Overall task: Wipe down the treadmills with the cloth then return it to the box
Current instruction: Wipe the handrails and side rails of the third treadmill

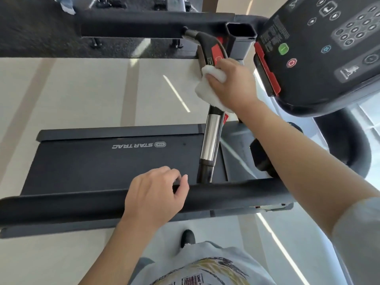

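White cloth (207,87) is bunched under the right hand (232,83), whose fingers curl over it and press it against the centre handlebar (210,138) of the treadmill, just below the bar's red button panel (217,53). The cloth wraps the bar at the upper end of its shiny metal grip section, and a fold of it sticks out to the left of the knuckles. The right forearm reaches in from the lower right, passing under the dark console (320,48) with its green and red buttons. The left hand (156,198) rests on the near padded side rail (61,206); its palm lies on the black padding and its fingers are loosely curled over the far edge, holding nothing else, the thumb lifted a little. Beyond that rail lies the dark motor cover (92,161) printed with the maker's name, and farther off runs the second side rail (133,24). Pale floor (72,89) shows between the parts. At the bottom edge a light printed shirt (205,266) and one dark shoe (187,237) are visible.
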Demonstrator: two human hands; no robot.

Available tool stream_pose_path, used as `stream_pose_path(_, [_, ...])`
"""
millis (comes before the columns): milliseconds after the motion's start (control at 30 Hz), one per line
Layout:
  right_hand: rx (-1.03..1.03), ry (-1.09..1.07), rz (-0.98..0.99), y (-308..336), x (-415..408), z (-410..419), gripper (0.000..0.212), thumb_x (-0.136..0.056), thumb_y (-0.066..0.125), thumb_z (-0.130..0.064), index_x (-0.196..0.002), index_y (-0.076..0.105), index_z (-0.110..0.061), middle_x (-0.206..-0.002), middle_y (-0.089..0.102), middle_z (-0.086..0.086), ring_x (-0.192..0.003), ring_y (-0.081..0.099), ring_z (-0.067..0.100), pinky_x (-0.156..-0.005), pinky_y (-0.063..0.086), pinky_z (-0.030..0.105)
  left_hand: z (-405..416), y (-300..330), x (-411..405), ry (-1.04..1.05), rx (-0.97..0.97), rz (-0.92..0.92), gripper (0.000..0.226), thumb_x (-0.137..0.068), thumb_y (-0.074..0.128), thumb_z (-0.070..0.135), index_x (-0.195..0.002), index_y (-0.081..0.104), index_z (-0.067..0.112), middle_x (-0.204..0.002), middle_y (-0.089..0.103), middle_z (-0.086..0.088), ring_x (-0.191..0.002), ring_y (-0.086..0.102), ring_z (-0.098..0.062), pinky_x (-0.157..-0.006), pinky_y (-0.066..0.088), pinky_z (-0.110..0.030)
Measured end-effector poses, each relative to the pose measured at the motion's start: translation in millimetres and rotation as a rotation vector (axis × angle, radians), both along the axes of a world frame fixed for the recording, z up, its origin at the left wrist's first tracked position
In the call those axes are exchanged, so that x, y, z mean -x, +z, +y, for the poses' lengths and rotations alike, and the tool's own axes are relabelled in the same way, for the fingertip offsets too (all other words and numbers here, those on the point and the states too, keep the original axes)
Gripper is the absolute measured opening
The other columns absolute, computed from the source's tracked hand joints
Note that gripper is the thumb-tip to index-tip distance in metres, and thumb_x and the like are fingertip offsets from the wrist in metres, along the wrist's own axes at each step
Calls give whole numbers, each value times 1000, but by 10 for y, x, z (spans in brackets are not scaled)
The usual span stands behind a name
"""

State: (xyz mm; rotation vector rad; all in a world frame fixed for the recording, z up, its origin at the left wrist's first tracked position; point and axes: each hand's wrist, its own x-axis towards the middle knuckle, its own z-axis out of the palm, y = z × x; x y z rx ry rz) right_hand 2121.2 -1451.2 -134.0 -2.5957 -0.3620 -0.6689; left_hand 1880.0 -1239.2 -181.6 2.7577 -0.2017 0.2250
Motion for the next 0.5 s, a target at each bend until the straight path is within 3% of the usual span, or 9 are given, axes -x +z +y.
stream_pose_path(133, [-20,-47,32,37,-108,10,30,-90,52,-41,-76,52,-15,-77,52,-1,-70,51,23,-63,44,38,5,-24,-13,0,-10,-15,41,-98,43,47,-70,66,25,-60,55,10,-51,52,-15,-45,44,-30])
stream_pose_path(200, [2,-31,29,18,23,24,29,-94,57,-40,-79,55,-16,-80,52,-3,-71,49,21,-63,44,36,12,-21,-10,-5,-4,-21,41,-98,44,46,-69,65,25,-60,54,10,-51,51,-15,-44,44,-30])
stream_pose_path(333, [121,199,-59,-223,724,82,27,-89,70,-34,-75,62,-13,-76,55,3,-67,57,28,-55,41,33,13,-14,-6,-1,6,-10,42,-97,43,45,-67,62,24,-60,54,9,-51,51,-16,-44,44,-33])
stream_pose_path(500, [279,472,-74,-481,1216,60,25,-93,69,-28,-76,60,-12,-76,55,4,-67,53,27,-52,44,35,15,-7,-6,-7,-2,1,42,-98,42,46,-69,65,25,-61,55,11,-52,53,-14,-45,46,-32])
